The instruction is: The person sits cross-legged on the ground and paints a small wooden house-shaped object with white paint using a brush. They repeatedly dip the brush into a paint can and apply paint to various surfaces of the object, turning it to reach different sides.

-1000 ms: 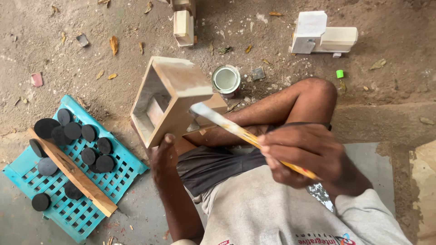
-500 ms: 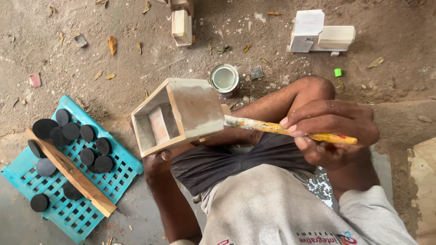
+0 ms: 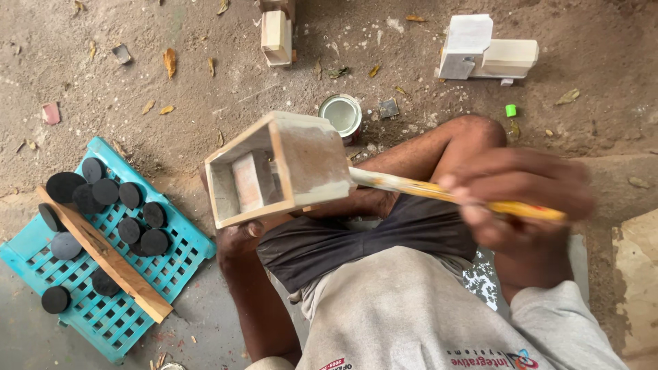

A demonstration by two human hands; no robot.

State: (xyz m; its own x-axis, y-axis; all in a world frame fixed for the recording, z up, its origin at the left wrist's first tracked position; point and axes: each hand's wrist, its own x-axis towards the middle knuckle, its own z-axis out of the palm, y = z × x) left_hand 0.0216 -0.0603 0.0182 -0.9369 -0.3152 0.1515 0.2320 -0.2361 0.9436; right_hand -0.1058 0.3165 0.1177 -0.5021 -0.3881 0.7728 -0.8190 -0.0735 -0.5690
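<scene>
Wooden box (image 3: 281, 168) sits mid-frame, open-ended hollow shape, pale primer-grey on the outside, tilted w/ its open mouth toward lower left; a small block shows inside. It's held up over the person's lap, above the dirt floor (image 3: 171, 137). Left hand (image 3: 236, 240) is under the box, mostly hidden by it: only part of the palm and a fingertip or two show at the lower edge, so can't tell how the fingers are set or how much they wrap. Right hand (image 3: 517, 205) is motion-blurred; fingers look curled closed round the yellow handle of a paintbrush (image 3: 439, 192), exact grip hard to make out. Brush shaft runs left from the hand to the box's right face; bristle end is hidden behind/against the box, so contact can't be confirmed.

Small open tin (image 3: 340, 114) of pale paint stands on the ground just behind the box, partly covered by its top corner. Teal plastic crate lid (image 3: 171, 267) lies at left, w/ black round discs (image 3: 113, 199) piled on it and a wooden strip (image 3: 103, 253) laid diagonally across. Two more pale wooden pieces: one top centre (image 3: 276, 34), cut off by frame edge, one top right (image 3: 483, 51). Tiny green cap (image 3: 510, 109) near knee.
</scene>
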